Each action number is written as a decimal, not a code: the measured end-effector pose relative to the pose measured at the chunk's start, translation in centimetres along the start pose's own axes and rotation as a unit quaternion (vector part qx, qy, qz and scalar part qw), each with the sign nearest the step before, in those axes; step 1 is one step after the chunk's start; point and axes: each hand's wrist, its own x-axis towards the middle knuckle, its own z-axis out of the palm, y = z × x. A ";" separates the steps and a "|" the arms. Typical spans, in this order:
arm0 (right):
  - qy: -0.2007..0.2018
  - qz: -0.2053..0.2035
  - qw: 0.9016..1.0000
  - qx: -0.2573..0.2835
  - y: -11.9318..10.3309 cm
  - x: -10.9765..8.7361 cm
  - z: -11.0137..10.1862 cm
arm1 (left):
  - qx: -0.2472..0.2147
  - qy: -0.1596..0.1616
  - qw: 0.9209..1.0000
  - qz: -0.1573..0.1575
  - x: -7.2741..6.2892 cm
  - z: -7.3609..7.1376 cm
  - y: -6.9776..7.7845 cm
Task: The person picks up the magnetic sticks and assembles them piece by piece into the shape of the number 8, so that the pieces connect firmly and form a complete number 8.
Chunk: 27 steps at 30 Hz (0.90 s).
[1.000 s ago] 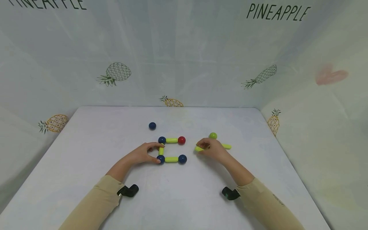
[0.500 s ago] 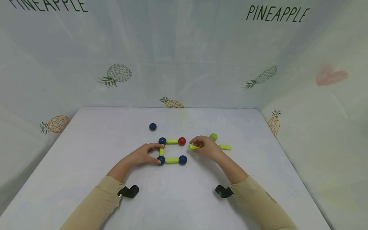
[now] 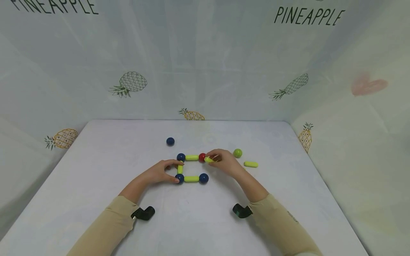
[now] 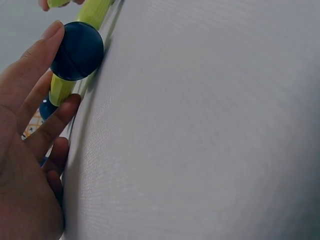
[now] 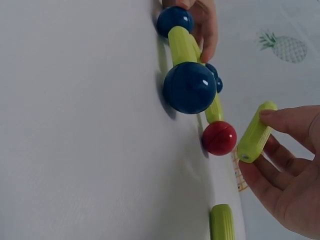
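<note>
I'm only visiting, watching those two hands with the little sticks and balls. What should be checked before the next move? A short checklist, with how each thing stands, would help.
1. Right hand has the held stick: ok, pinched between thumb and fingers.
2. Left hand on the stick-and-ball shape: ok, its thumb touches the near-left blue ball.
3. Held stick touching the red ball: cannot tell; they are close.
4. Red ball linked to the near-right blue ball: not ok, no stick spans that side.
5. Spare stick and green ball apart from the shape: ok.
</note>
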 end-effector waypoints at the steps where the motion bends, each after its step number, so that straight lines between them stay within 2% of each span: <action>1: 0.001 -0.001 1.000 0.004 0.0 0.1 0.1 | 0.000 0.000 1.000 0.000 0.0 0.0 0.0; 8: 0.011 0.008 1.000 0.022 0.2 0.8 0.9 | 0.000 -0.003 1.000 0.005 0.0 0.0 -0.1; 14: 0.021 0.043 0.998 0.033 0.2 1.2 1.5 | 0.003 -0.002 1.000 0.006 0.1 0.0 -0.3; 19: 0.033 0.076 0.994 0.066 0.4 1.6 2.0 | 0.004 -0.002 1.000 0.008 0.1 0.0 -0.4; 27: 0.043 0.090 0.989 0.108 0.5 1.9 2.7 | 0.009 -0.002 1.000 0.006 0.2 -0.1 -0.4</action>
